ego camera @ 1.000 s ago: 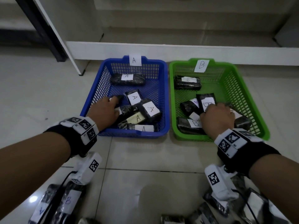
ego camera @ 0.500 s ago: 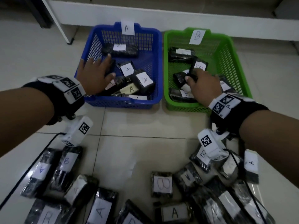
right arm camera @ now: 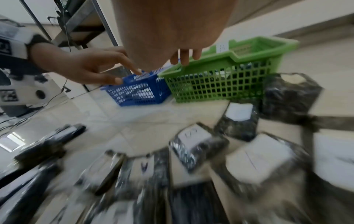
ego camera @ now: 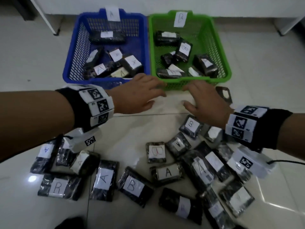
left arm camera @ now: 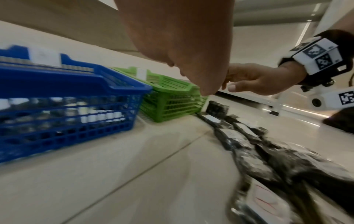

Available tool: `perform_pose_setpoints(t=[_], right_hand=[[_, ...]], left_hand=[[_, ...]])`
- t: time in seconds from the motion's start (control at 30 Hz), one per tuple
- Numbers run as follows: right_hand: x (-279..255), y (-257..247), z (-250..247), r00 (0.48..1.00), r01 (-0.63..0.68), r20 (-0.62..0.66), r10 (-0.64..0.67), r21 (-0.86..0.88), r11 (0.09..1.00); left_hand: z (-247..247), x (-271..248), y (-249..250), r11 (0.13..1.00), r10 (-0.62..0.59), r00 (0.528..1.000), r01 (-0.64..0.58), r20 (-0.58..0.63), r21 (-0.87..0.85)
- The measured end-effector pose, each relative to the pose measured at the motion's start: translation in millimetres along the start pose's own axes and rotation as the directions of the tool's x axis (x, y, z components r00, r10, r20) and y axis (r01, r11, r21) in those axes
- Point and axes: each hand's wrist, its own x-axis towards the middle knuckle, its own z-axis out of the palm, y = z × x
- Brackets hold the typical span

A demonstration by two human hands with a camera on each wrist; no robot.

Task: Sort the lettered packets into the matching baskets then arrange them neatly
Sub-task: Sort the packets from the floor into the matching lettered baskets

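At far left on the floor (ego camera: 115, 129) I see loose packets (ego camera: 104, 180) strewn near me, A and B labels mixed, some overlapping. My left hand (ego camera: 137, 95) hovers palm down just near of the blue basket (ego camera: 69, 70), fingers spread and relaxed, holding nothing. That basket, tagged A, holds several A packets (ego camera: 132, 63) in a jumble. To its right, touching it, the green basket (ego camera: 226, 68), tagged B, holds B packets (ego camera: 183, 50) just as untidily. My right hand (ego camera: 204, 101) hovers near its near rim, also spread and empty, above the B packet (ego camera: 191, 125) at the top of the right-hand heap. I judge the main risk to be misreading: several labels lie upside down or blurred, and one reads like an R, so a hasty grab could drop a packet in the wrong basket. Overlapping packets could also drag neighbours along.
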Motion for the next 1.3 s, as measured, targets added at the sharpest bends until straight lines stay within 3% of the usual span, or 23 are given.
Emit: perform_pose_setpoints(t=[0.13, 0.27, 0.47, 0.57, 0.67, 0.9, 1.1, 1.23, 1.3], right_hand=[[-65.8, 4.5, 3.0, 0.949, 0.028, 0.309, -0.057, 0.100, 0.995], [-113.0, 2.4, 2.8, 0.788, 0.076, 0.609, -0.093, 0.053, 0.996], [-125.1, -2.5, 7.0, 0.694, 0.104, 0.714, -0.098, 0.035, 0.994], [-129.3, -3.2, 14.8, 0.691, 0.121, 0.716, -0.097, 0.017, 0.992], [-132.4, -5.1, 24.5, 0.728, 0.120, 0.680, -0.089, 0.002, 0.993], [-132.3, -9.6, 38.5, 0.800, 0.024, 0.596, -0.072, 0.088, 0.996], [-123.4, -12.2, 29.7, 0.763, -0.122, 0.645, -0.049, 0.219, 0.968], [-99.8, -7.2, 12.6, 0.721, -0.286, 0.692, -0.025, 0.331, 0.899], [-81.1, -3.9, 1.3, 0.728, -0.312, 0.684, -0.035, 0.377, 0.872]], left_hand=[[18.0, 13.6, 36.2, 0.989, 0.098, 0.973, -0.072, 0.209, -0.129], [35.7, 24.5, 68.6, 0.968, 0.132, 0.930, -0.047, 0.342, -0.246], [51.4, 32.1, 103.0, 0.945, 0.163, 0.917, -0.039, 0.365, -0.325], [59.6, 38.0, 113.6, 0.953, 0.151, 0.902, -0.023, 0.404, -0.303], [67.6, 43.0, 120.0, 0.963, 0.132, 0.888, -0.011, 0.440, -0.268], [68.2, 46.5, 124.1, 0.997, 0.065, 0.911, -0.044, 0.407, -0.059], [53.4, 50.7, 109.1, 0.995, 0.065, 0.904, -0.029, 0.422, -0.091], [38.5, 47.7, 89.9, 0.985, 0.014, 0.923, 0.053, 0.385, -0.164], [31.6, 46.0, 77.1, 0.971, -0.047, 0.934, 0.126, 0.353, -0.203]])
